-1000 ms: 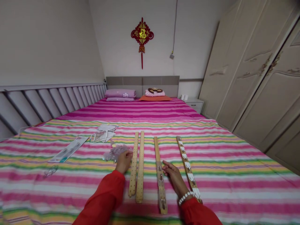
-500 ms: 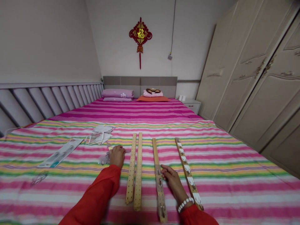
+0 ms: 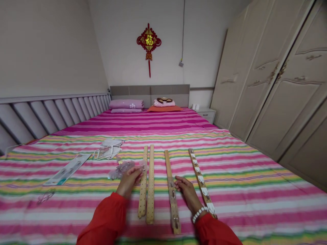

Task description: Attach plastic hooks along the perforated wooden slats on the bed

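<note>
My left hand (image 3: 130, 179) pinches a clear adhesive hook (image 3: 143, 166), holding it over the far half of the leftmost perforated wooden strip (image 3: 142, 194). Behind that hand lies a pile of clear hooks (image 3: 122, 168). A second perforated strip (image 3: 151, 190) runs close alongside. My right hand (image 3: 187, 190), fingers loosely bent and apart, is beside a wooden strip with clear hooks (image 3: 174, 207) along its near part; nothing shows in its grasp. To the right of this hand, a strip with white hooks (image 3: 200, 179) is partly hidden by the wrist.
Card packets (image 3: 108, 149) and a long clear package (image 3: 68, 168) lie to the left on the striped bedsheet (image 3: 84, 197). Nearby is a small wiry loop (image 3: 46, 196). Folded bedding (image 3: 127, 104) rests at the headboard (image 3: 133, 89). A wardrobe (image 3: 281, 98) stands on the right.
My left hand has moved right from the pile of clear hooks to the leftmost strip, now with a clear hook in its fingers. My right hand has stayed by its strip; the view shifted slightly.
</note>
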`<state>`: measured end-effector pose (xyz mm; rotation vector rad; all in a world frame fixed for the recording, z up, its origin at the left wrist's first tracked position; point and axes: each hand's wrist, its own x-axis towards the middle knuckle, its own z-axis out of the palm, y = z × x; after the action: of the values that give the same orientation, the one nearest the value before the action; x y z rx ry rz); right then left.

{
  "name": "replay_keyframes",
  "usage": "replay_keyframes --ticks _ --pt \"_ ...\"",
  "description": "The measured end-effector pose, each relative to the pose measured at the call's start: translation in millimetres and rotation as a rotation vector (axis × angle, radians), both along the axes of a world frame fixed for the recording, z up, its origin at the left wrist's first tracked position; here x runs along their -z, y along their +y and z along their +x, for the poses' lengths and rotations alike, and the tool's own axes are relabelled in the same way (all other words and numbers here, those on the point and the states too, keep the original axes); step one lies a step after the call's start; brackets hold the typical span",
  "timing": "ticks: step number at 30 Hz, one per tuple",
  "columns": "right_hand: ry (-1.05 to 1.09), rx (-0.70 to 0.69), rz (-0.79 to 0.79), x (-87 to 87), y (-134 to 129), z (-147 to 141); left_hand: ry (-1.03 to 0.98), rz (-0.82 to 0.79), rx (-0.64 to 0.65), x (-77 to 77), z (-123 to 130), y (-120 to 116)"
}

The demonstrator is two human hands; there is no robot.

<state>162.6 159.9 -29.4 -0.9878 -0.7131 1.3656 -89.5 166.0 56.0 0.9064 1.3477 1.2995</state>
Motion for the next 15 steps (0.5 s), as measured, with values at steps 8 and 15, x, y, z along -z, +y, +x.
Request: replay_keyframes --ticks 8,15 --pt "-0.065 0.022 0.119 -22.2 -15.1 -11.7 0.883 0.604 -0.037 -3.5 42.0 -34.9" --pt "0.071 -0.163 0.091 -58.0 -35.0 -34.2 1.276 0.965 0.042 -5.7 79.2 -56.4"
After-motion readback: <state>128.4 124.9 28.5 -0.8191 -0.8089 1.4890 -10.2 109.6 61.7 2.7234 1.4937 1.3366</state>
